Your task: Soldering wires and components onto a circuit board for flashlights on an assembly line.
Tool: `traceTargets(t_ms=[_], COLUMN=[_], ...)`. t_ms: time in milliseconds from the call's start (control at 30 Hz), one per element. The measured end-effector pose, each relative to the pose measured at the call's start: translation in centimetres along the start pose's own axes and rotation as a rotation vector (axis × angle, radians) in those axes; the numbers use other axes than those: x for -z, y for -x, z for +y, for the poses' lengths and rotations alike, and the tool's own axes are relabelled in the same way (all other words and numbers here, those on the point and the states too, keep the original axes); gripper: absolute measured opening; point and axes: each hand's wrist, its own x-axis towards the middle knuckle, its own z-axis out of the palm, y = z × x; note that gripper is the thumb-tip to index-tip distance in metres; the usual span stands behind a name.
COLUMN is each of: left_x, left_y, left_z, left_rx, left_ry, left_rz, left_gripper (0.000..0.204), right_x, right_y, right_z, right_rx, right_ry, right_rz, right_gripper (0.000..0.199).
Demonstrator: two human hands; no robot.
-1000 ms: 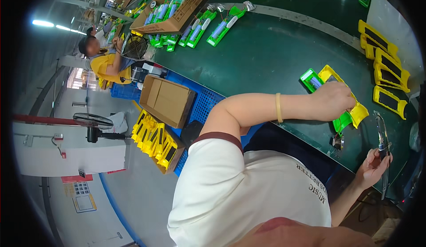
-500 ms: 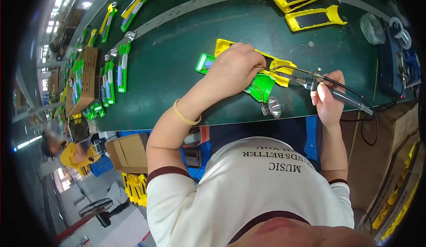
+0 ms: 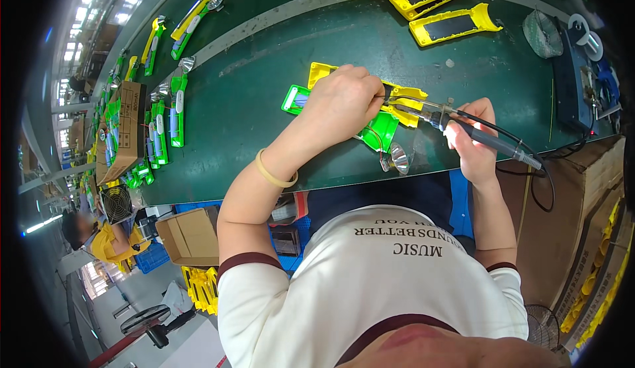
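Note:
My right hand point(image 3: 475, 144) grips a soldering iron point(image 3: 497, 142) with a thin metal guide tube along it, pointing left. Its tip end reaches close to the fingertips of my left hand point(image 3: 345, 102), which are pinched together; what they hold is hidden behind the hand. Under my left hand lie a yellow plastic housing half point(image 3: 411, 105) with a black panel and a green housing half point(image 3: 380, 131), side by side and partly covered. A shiny round lamp reflector point(image 3: 399, 158) hangs on thin wires by the green half, near the table's front edge.
More yellow housings point(image 3: 456, 27) lie at the far right. A blue soldering station point(image 3: 574, 80) with a wire spool point(image 3: 586, 37) stands at right. Green lamp halves point(image 3: 177, 110) line the left, beside a cardboard box point(image 3: 132, 126). A co-worker in yellow point(image 3: 109, 241) sits far left.
The whole view has shifted slightly, so the table things appear a little further left. Both hands and the soldering iron keep nearly the same place over the housing halves.

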Motion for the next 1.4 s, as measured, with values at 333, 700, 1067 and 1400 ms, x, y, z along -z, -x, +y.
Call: traceTargets(t_ms=[333,700,1067,1400], left_x=[0.1,0.0,0.1,-0.1], left_y=[-0.3,-0.5,-0.7,-0.6], left_z=[0.1,0.1,0.3,0.3], left_rx=[0.020,0.037,0.038,0.031], left_ry=[-0.033,-0.038,-0.024,-0.022], left_rz=[-0.022,-0.011,-0.026,-0.020], left_gripper=[0.008,0.009,0.008,0.008], right_x=[-1.4,-1.4,0.4,0.9], right_y=[-1.1,-1.9,-1.5,-1.4], right_z=[-0.2,-0.5,-0.2,-1.1], right_rx=[0.148,0.128,0.014,0.093], right_ry=[-0.334,-0.327,-0.062,-0.173], right_rz=[0.096,0.162,-0.088,-0.088], right_gripper=[0.021,0.020,0.021,0.020])
